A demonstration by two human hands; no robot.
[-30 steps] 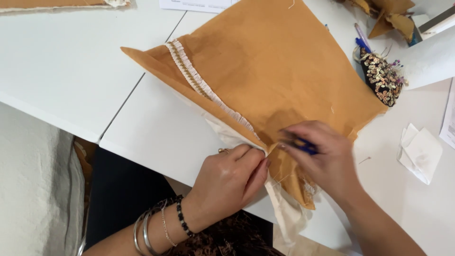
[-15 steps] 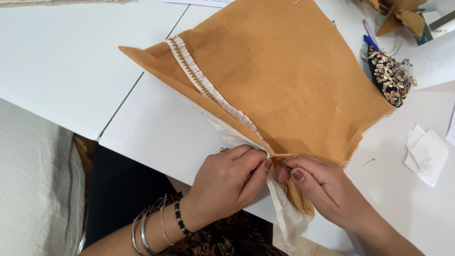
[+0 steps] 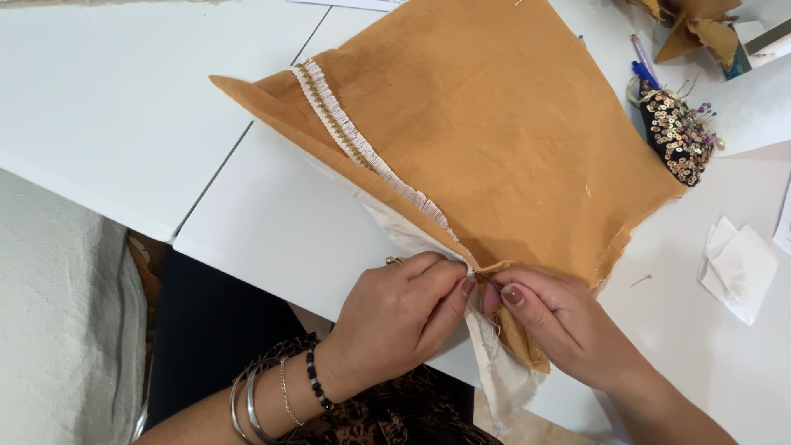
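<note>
Your left hand curls inward, fingertips pinched together, bangles and beads at the wrist; your right hand meets it, thumb and forefinger pressed.

We see the cloth spread on the table, its near corner hanging over the edge. The trim lies on the cloth's left border. Our left hand and right hand meet at that near corner. The pincushion sits right of the cloth, paper scraps nearer.
</note>
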